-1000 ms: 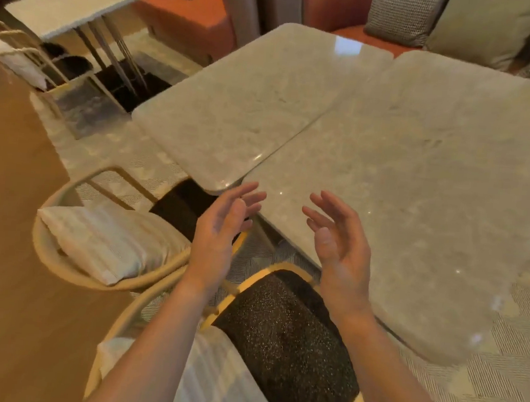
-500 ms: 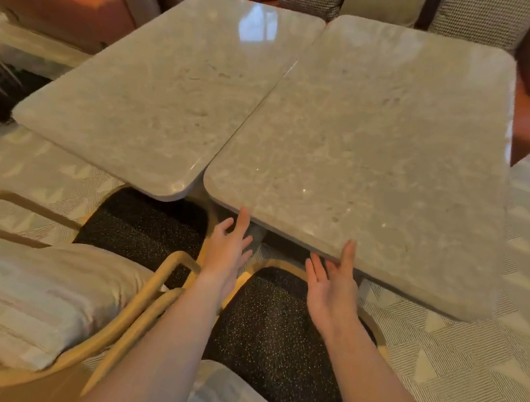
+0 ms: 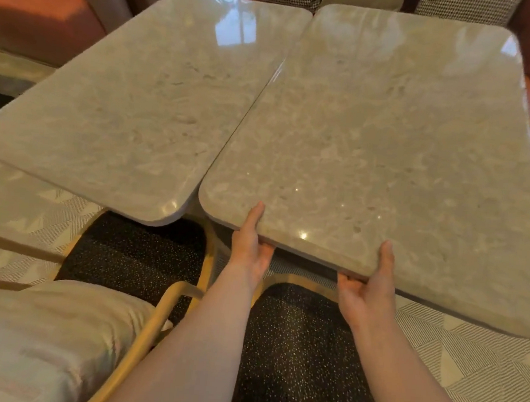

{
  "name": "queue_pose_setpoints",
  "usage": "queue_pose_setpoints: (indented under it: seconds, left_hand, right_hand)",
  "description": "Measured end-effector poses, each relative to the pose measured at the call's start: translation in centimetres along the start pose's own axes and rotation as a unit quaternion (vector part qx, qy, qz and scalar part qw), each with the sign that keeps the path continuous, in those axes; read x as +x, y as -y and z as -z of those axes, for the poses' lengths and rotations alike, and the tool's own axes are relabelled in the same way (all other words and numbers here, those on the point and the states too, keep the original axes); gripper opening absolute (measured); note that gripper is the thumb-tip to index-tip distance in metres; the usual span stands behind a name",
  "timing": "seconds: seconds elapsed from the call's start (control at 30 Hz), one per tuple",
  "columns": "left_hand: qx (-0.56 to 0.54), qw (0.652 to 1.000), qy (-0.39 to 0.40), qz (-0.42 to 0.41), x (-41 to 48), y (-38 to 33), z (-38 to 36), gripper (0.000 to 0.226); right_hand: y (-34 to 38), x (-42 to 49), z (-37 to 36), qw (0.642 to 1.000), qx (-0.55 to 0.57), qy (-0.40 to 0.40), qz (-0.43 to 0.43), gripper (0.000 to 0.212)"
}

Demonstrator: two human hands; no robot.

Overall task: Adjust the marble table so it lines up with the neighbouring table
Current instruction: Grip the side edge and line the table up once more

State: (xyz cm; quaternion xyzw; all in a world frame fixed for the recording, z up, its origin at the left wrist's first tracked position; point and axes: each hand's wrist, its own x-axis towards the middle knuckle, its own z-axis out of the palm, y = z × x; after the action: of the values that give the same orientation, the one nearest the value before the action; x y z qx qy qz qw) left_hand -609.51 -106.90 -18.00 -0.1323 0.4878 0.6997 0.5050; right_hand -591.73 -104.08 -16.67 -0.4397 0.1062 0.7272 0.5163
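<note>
Two pale marble tables stand side by side. The right marble table (image 3: pixel 390 141) has its near edge in both my hands. My left hand (image 3: pixel 250 247) grips that edge near the left corner, thumb on top and fingers underneath. My right hand (image 3: pixel 368 287) grips it further right in the same way. The neighbouring table (image 3: pixel 131 105) lies on the left, touching along the seam at the far end. A narrow wedge-shaped gap shows between the near corners, and the right table's near edge sits a little closer to me.
Two round chairs with tan frames and dark speckled seats (image 3: pixel 131 253) stand under the near edges, a striped cushion (image 3: pixel 31 334) on the left one. An orange sofa (image 3: pixel 39 17) with cushions runs along the back. Patterned carpet (image 3: pixel 473 363) covers the floor.
Both hands went from open in the air to the right table's near edge and closed on it. The view moved closer and squarer to the two tables.
</note>
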Motion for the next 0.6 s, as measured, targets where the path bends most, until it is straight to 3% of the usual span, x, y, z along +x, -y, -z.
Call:
queue_pose_setpoints:
  seconds: [0.17, 0.33, 0.6]
  left_hand:
    - [-0.028, 0.999, 0.028, 0.025, 0.0, -0.3, 0.3, 0.052]
    - [-0.036, 0.998, 0.042, 0.019, -0.9, -0.3, 0.5, 0.050]
    - [-0.041, 0.997, 0.056, 0.030, -2.0, 0.0, 3.0, 0.052]
  right_hand:
    - [-0.3, -0.4, -0.1, 1.000, -0.001, -0.002, 0.021, 0.045]
    - [-0.6, -1.5, -0.5, 0.999, 0.007, -0.021, 0.030, 0.032]
    - [-1.4, -2.9, 1.3, 0.999, 0.011, -0.030, 0.028, 0.039]
